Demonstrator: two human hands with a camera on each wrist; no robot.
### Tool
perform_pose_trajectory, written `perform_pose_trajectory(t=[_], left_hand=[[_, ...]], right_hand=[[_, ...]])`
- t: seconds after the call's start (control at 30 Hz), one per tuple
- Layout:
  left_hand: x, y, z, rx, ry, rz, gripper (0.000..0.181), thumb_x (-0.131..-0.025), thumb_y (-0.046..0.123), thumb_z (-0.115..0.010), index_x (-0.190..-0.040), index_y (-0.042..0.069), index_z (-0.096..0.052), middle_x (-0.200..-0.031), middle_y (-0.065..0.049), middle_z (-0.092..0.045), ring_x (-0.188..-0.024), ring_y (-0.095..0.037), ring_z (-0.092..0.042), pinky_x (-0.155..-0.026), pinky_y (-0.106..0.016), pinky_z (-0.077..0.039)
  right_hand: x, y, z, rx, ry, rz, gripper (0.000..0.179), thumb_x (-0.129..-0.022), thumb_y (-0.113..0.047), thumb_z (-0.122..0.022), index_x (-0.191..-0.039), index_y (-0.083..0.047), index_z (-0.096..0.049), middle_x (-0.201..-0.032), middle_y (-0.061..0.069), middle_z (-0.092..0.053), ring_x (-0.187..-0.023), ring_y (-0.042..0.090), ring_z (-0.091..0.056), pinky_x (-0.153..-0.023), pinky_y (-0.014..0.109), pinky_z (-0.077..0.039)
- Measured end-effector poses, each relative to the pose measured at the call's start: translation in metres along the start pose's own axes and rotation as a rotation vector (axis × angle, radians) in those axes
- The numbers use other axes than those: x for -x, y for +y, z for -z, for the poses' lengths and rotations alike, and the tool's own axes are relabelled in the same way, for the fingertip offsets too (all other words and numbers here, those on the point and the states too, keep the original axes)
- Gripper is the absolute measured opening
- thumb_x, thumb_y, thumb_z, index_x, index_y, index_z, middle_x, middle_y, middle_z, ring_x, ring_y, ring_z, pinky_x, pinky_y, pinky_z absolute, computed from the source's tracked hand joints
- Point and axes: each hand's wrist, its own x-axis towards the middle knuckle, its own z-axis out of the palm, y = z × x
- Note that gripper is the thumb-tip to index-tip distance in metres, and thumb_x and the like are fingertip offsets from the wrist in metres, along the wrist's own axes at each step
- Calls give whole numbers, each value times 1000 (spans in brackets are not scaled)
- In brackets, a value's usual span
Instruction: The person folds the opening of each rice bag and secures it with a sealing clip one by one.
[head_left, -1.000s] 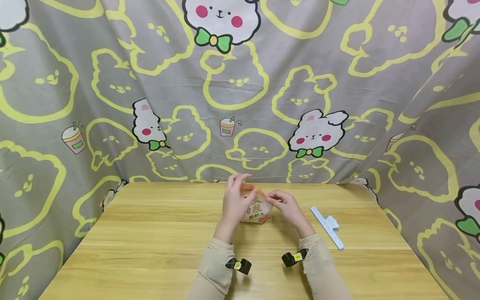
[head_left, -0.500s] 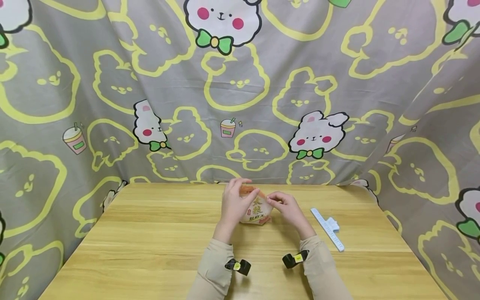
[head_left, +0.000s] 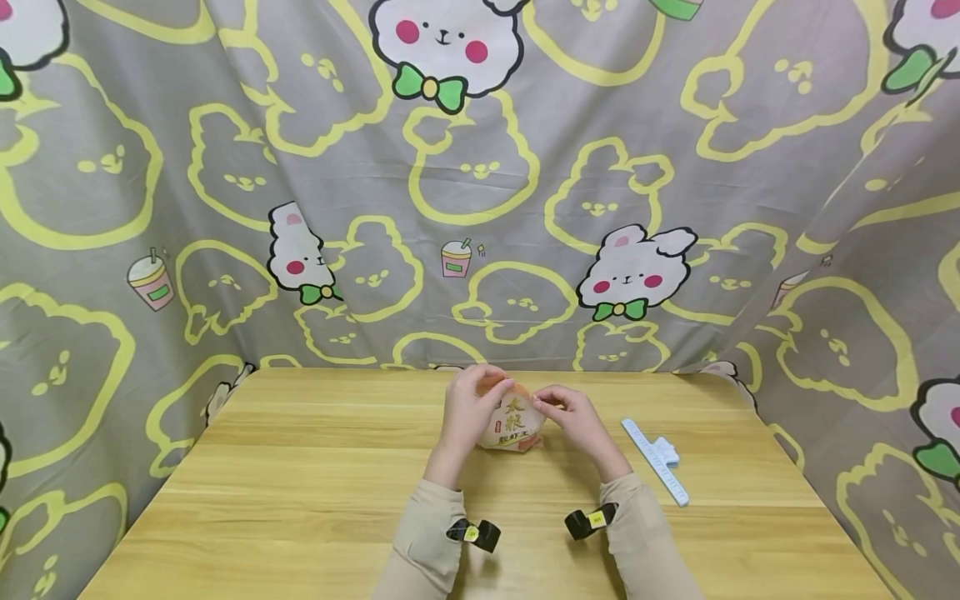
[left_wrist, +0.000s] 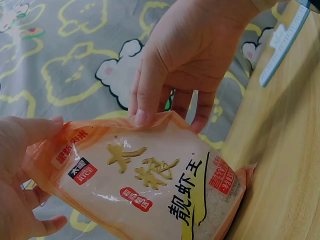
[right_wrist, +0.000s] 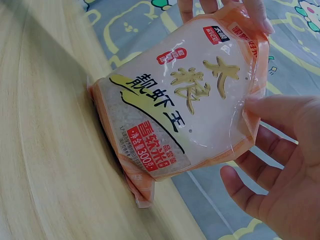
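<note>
A small bag of rice [head_left: 513,425] with orange edges and gold and black lettering stands upright on the table in the head view. My left hand [head_left: 470,408] pinches its top left corner, thumb in front and fingers behind. At the top right edge, my right hand [head_left: 576,414] pinches the plastic between thumb and fingers. In the left wrist view the bag [left_wrist: 145,175] leans in tilted, its orange top edge between both hands. The right wrist view shows rice grains through a clear window low on the bag [right_wrist: 170,100]. The bag's back is hidden.
A light blue bag clip [head_left: 656,462] with ruler-like marks lies on the wooden table [head_left: 300,483], right of my right hand. Behind the table's far edge hangs a grey curtain [head_left: 360,183] with yellow outlines and white cartoon rabbits.
My left fingers, raised above the bag's top before, have come down and curled over its top edge. The right hand keeps its pinch almost unmoved, and the bag stays in place.
</note>
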Motion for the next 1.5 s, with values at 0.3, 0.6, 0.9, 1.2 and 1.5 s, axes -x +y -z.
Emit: perform_pose_trajectory(t=[0.3,0.6,0.9,1.2,1.5], left_hand=[[0,1,1,-52,25,-29,15,-85,26,-75,-89,12,-73,-91,-3,-74,-95,-23,-64,-90,-42,-48],[0,3,3,-64,3,-40,11,-84,22,-75,-88,12,-73,-89,-3,-75,-92,-22,-62,-87,-40,-47],[1,7,9,-11,-118,13,14,-86,26,-73,-91,14,-72,-94,-2,-72,-97,-19,-69,-88,-37,-55],[0,8,15,24,-198,26,16,-88,27,-72,-96,12,-71,-99,-4,-71,-96,-21,-71,-85,-36,-58],[0,8,19,43,-255,7,17,-93,29,-66,-99,14,-71,-101,-3,-72,-100,-20,-70,-89,-38,-57]], right_hand=[[-3,4,-7,-56,28,-31,29,-91,-25,-68,-113,-6,-69,-108,13,-71,-100,18,-63,-86,31,-51],[-1,-6,-12,-82,112,-9,27,-92,-22,-68,-113,-5,-69,-109,13,-69,-96,5,-59,-85,25,-50],[5,-33,-20,-73,198,137,17,-90,-6,-67,-104,3,-71,-102,20,-69,-94,9,-60,-81,25,-52],[-2,-16,-29,-58,249,213,12,-90,-10,-69,-99,-4,-73,-98,13,-70,-91,-1,-59,-78,20,-52],[-1,-16,-29,-16,238,254,9,-91,-11,-66,-96,-6,-72,-98,11,-70,-92,5,-60,-79,22,-51]])
